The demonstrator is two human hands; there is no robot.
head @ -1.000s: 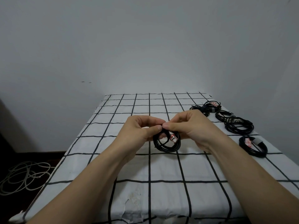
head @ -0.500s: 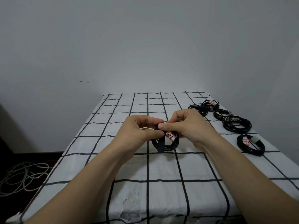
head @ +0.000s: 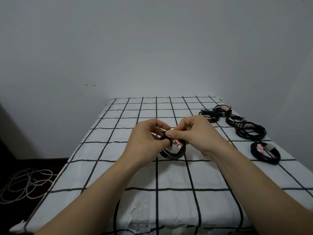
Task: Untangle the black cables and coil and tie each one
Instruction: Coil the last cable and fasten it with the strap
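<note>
A small coil of black cable [head: 173,152] with a white and red label hangs between my two hands above the middle of the checked tablecloth [head: 169,177]. My left hand [head: 149,139] grips the coil's left side, and a black strap wraps over its thumb. My right hand [head: 194,133] pinches the top of the coil with thumb and forefinger. The upper part of the coil is hidden behind my fingers.
Several tied black cable coils lie along the table's right edge, the nearest coil [head: 265,152] at mid right and a larger coil [head: 250,130] behind it. A loose pale cable [head: 25,184] lies on the dark floor at the left. A bare wall stands behind the table.
The black strap that hung down in front of the coil is now pulled up and around over my left thumb. Both hands stay at the coil.
</note>
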